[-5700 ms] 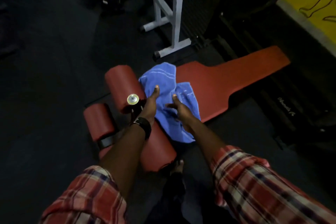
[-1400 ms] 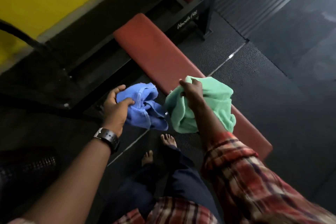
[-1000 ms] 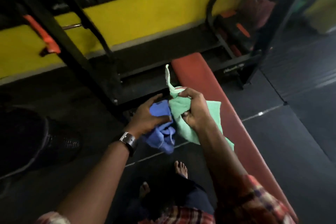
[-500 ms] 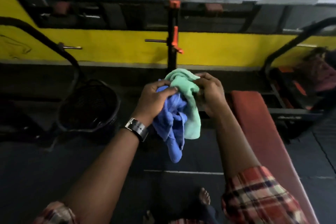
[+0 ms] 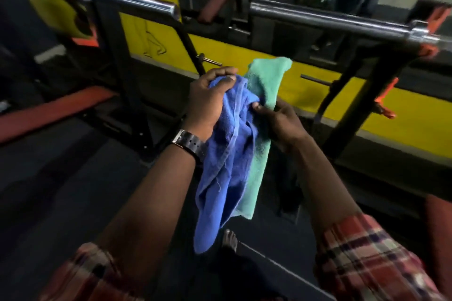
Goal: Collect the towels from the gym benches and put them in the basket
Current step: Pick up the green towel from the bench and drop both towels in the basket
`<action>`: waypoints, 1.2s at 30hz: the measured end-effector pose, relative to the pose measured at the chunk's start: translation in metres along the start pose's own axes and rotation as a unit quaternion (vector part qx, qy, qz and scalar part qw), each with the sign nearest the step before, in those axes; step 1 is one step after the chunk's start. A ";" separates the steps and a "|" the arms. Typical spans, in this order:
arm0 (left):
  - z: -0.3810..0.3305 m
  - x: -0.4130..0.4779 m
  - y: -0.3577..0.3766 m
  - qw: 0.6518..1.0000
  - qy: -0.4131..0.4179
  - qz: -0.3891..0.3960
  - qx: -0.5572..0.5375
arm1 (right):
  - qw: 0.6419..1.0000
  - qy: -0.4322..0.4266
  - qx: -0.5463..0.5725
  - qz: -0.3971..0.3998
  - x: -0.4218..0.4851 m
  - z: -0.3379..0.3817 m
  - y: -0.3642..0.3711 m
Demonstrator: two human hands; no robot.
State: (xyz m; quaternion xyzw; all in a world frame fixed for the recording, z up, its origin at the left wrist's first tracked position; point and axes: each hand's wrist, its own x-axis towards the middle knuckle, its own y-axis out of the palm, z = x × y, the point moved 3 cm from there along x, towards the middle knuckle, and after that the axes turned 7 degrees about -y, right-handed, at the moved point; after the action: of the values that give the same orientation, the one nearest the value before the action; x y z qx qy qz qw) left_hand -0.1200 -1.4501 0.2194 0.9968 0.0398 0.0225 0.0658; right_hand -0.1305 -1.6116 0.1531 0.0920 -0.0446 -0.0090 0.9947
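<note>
Dark rubber floor (image 5: 73, 190) open near left, below arms. Barbell (image 5: 127, 0) crosses far left, second bar (image 5: 330, 19) far right; black rack posts (image 5: 122, 68) stand behind hands, yellow wall (image 5: 269, 63) beyond. Red bench (image 5: 49, 110) at left edge. Blue towel (image 5: 227, 154) and green towel (image 5: 261, 110) hang together mid-air, centre, limp, creased, touching. Left hand (image 5: 208, 102) fingers closed over blue towel top. Right hand (image 5: 281, 122) fingers pinch both towels lower down.

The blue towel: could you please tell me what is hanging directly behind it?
Behind the blue towel hangs the green towel, showing above and along its right edge. The rest of the green towel is covered, as is part of the right hand.
</note>
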 end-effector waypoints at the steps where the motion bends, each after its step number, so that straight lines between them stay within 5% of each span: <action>1: 0.001 0.014 -0.018 1.000 0.001 -0.031 -0.004 | 1.000 -0.004 0.007 0.006 0.017 -0.005 0.014; 7: 0.012 0.090 -0.088 0.982 -0.027 -0.181 -0.047 | 0.994 -0.001 0.065 -0.085 0.103 -0.016 0.042; 17: 0.008 0.209 -0.092 0.972 -0.042 -0.155 -0.174 | 0.987 -0.055 0.013 -0.152 0.227 -0.024 0.062; 22: 0.054 0.232 -0.096 0.940 -0.137 -0.174 -0.261 | 0.989 -0.039 -0.011 -0.141 0.263 -0.048 0.059; 30: 0.138 0.303 -0.109 0.970 -0.207 -0.125 -0.027 | 0.973 -0.003 -0.163 -0.164 0.305 -0.121 0.057; 36: 0.202 0.345 -0.118 0.961 -0.263 0.013 0.082 | 0.944 0.084 -0.273 -0.168 0.329 -0.178 0.062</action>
State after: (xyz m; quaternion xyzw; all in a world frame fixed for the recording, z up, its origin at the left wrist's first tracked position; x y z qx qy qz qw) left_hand 0.2243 -1.3317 0.0174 0.9699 0.0100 -0.2432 -0.0086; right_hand 0.2136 -1.5263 0.0190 -0.1764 0.0592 -0.1797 0.9660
